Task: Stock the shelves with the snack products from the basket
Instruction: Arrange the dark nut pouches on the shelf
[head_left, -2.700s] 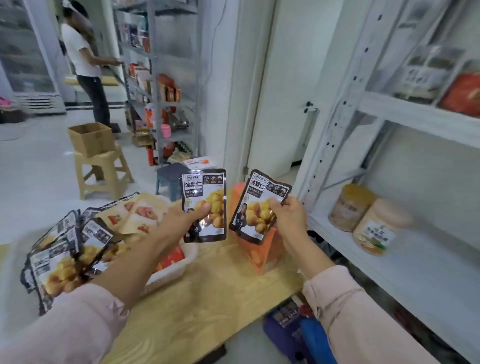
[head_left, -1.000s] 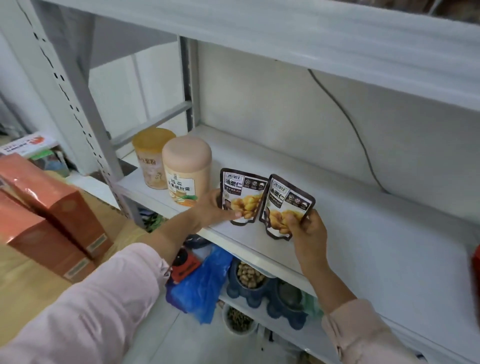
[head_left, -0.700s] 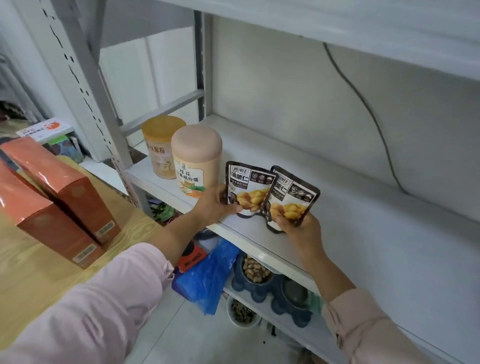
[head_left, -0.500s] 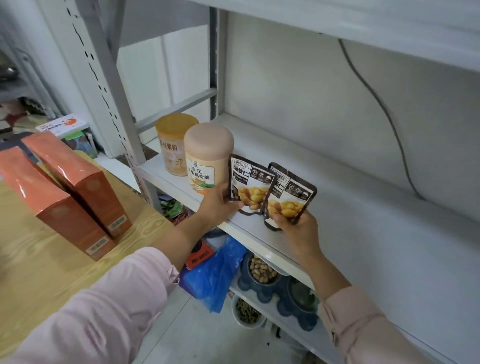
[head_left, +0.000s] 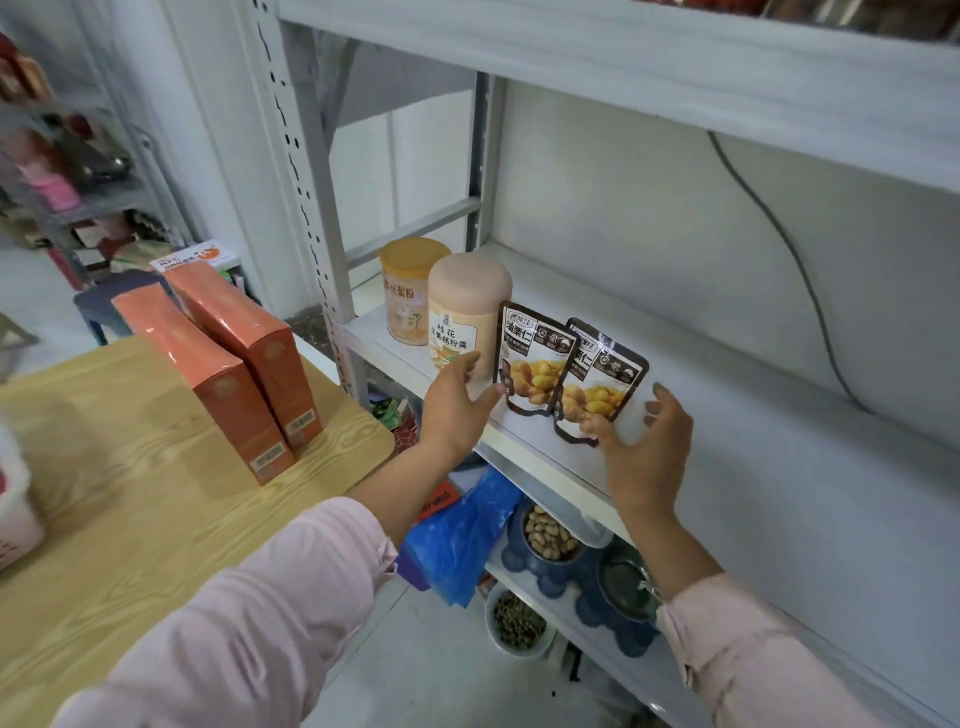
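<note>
Left hand (head_left: 457, 405) and right hand (head_left: 644, 447) flank 2 snack packs, fingers spread and gripping nothing, as a person stocks a shelf (head_left: 540, 462). From left: a white basket (head_left: 10, 514) sits at the edge of a wooden table (head_left: 130, 493), then 2 orange boxes (head_left: 223, 364), then 2 jars (head_left: 465, 317) on the shelf. The left pouch (head_left: 535, 364) and right pouch (head_left: 597, 384) stand upright near the front edge, overlapping, fingertips barely touching them. Placement looks all but finished. Next comes a gentle withdrawal so neither pouch topples, then a trip back to the basket.
</note>
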